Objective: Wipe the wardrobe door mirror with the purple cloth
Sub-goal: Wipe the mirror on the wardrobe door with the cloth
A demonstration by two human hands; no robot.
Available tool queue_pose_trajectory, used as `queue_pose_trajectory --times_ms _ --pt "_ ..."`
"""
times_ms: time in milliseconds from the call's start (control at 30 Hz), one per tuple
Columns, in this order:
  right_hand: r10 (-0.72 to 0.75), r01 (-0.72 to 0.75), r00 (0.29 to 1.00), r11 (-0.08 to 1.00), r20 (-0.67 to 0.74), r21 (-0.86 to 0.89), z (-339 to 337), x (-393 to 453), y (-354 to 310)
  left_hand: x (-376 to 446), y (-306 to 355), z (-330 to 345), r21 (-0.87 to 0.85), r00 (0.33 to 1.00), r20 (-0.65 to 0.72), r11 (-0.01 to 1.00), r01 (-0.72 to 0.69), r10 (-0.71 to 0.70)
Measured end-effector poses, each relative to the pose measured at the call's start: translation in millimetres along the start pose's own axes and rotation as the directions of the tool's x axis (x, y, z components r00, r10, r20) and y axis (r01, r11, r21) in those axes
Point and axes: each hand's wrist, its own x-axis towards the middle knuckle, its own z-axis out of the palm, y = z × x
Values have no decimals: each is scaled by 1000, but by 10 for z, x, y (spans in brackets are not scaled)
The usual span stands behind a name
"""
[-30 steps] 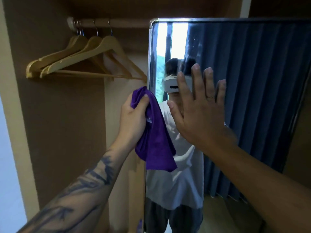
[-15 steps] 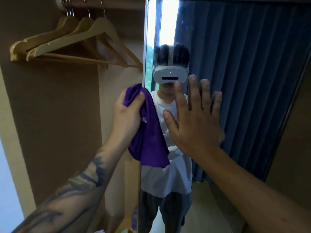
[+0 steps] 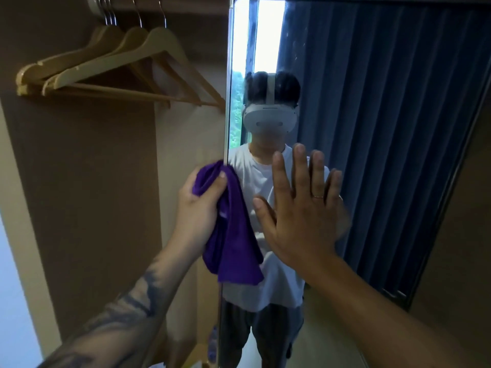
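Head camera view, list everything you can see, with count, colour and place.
Purple cloth: one, purple, bunched in the left hand at the mirror's left edge.
Wardrobe door mirror: one, silver-framed, right half, reflecting a blue curtain.
Wooden hangers: several, pale wood, on the rail, upper left.
Hanging rail: one, brown, top.
Wardrobe back panel: brown, left.
Left hand: grips the cloth.
Right hand: flat, fingers spread, at the mirror.

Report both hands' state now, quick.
Left hand: grips the purple cloth.
Right hand: open, fingers straight, flat against the mirror.
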Motion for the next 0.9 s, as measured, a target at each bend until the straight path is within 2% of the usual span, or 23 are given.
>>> queue_pose_trajectory --times_ms 133,400,667,900 --pt "19 -19 1000 1000 -3 -3 12 -22 -7 115 87 85 19 998 -21 998 -61 61" --pt "11 -11 1000 1000 -19 -14 58 -117 -13 -372 -415 -94 79 1000 -3 997 19 -19" --pt "18 -17 1000 1000 -10 16 67 -149 -13 99 -32 44 112 996 6 989 -93 93" --pt "8 -8 1000 1000 -15 -23 99 -198 14 -422 -466 -120 97 993 22 989 112 -114"
